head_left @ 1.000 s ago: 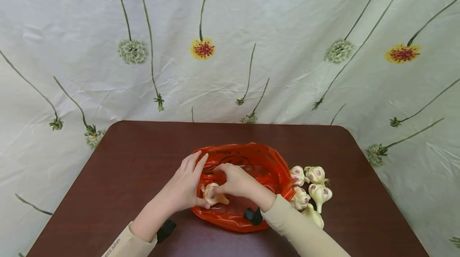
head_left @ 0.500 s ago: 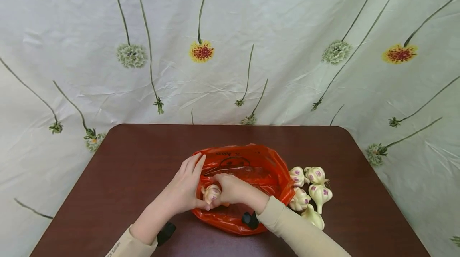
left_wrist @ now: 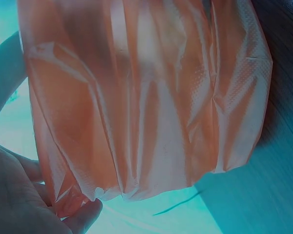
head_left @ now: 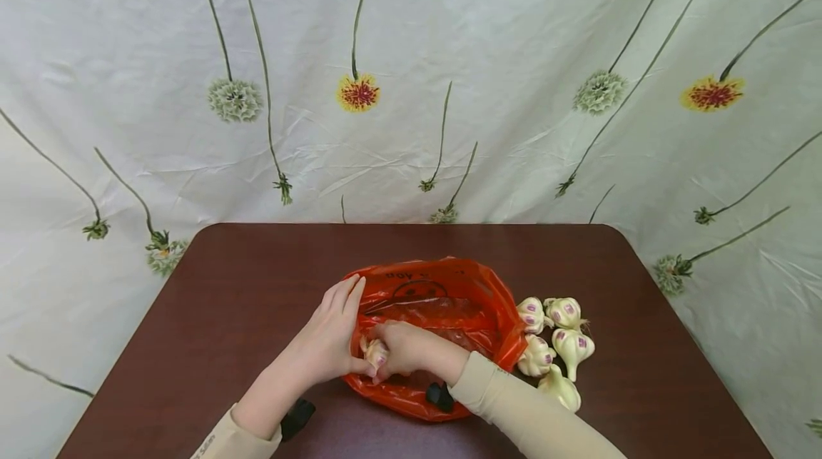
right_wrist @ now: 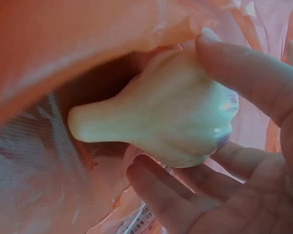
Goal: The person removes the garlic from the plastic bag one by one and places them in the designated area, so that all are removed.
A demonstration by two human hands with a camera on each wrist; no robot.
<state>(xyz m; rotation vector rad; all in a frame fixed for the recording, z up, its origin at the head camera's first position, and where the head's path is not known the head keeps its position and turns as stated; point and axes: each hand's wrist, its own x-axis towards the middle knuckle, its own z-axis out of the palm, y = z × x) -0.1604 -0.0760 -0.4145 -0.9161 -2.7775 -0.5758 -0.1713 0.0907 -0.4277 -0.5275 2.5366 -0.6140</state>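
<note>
A red plastic bag (head_left: 472,275) lies with its mouth wide on the table, dark print inside its far wall. My left hand (head_left: 326,341) grips the bag's left rim; in the left wrist view the fingers (left_wrist: 85,214) curl over the plastic edge. Inside the bag's left end, my right hand (head_left: 407,348) holds a garlic bulb (head_left: 374,353). From the right wrist, the pale bulb (right_wrist: 161,109) lies sideways, stem to the left, between the thumb above and the curled fingers below. In the head view the right hand covers its stem.
Several more garlic bulbs (head_left: 573,348) sit grouped against the bag's right side on the dark brown table (head_left: 270,259). The right forearm passes close by the nearest bulb (head_left: 560,389). Behind the table hangs a white cloth (head_left: 411,31) printed with flowers.
My right hand has slid left and lower into the bag and its fingers have come round the garlic bulb, covering the stem. The left hand stays on the rim.
</note>
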